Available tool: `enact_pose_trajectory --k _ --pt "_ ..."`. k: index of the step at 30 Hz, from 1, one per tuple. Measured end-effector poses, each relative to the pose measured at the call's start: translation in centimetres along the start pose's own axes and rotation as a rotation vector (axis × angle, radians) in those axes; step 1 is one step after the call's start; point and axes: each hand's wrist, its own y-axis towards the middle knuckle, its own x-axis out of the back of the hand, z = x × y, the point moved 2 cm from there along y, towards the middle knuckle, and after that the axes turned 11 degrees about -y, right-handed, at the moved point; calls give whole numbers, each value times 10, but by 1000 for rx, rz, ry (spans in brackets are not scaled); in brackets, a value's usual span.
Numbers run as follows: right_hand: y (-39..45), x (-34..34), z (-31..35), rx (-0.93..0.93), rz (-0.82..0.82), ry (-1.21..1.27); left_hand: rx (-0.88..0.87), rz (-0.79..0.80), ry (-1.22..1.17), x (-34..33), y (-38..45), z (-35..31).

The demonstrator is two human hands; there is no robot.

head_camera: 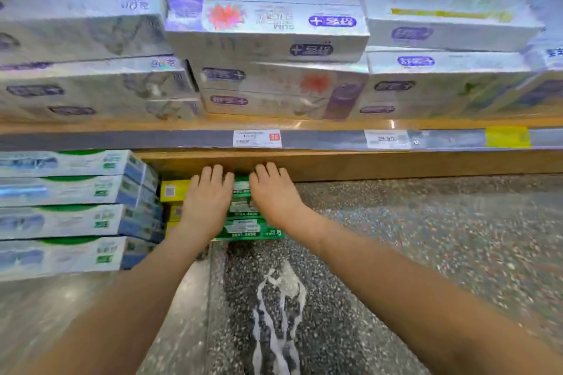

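A small stack of green and yellow toothpaste boxes (245, 227) sits on the lowest shelf level, under a wooden shelf board. My left hand (207, 202) lies over the stack's left part, fingers reaching back over the top box. My right hand (274, 195) lies over the stack's right end, its fingers also stretched toward the back. The fingertips of both hands are hidden under the board, so the grip is not plain. A yellow box end (173, 190) shows left of my left hand.
Blue and white boxes (70, 210) are stacked to the left of the green ones. The wooden shelf (396, 161) above carries silver boxes (268, 27) and price tags (257, 137). Speckled floor (426, 237) spreads to the right and below.
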Motion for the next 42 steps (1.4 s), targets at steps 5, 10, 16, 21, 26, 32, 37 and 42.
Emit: enact_pose_trajectory --k 5,10,16,21,26,32,37,42 --pt "-22 5 -17 -51 -2 164 11 36 -105 9 2 -12" --pt "-77 9 -26 19 83 328 -103 130 -105 24 -26 -26" --pt "-94 -10 -1 187 143 331 -70 399 -148 -15 -68 -29" --pt "-78 -29 22 199 139 132 -69 354 -40 -33 -68 -20" --pt "-71 -40 29 190 183 78 -73 353 -84 -45 -68 -12" --pt "-60 -43 31 156 102 43 -127 291 -32 -46 -63 -4" --pt "-56 -45 38 146 86 -73 -146 142 -50 -61 -56 4" --pt "-60 -46 39 178 42 -15 -162 162 -27 -60 -55 0"
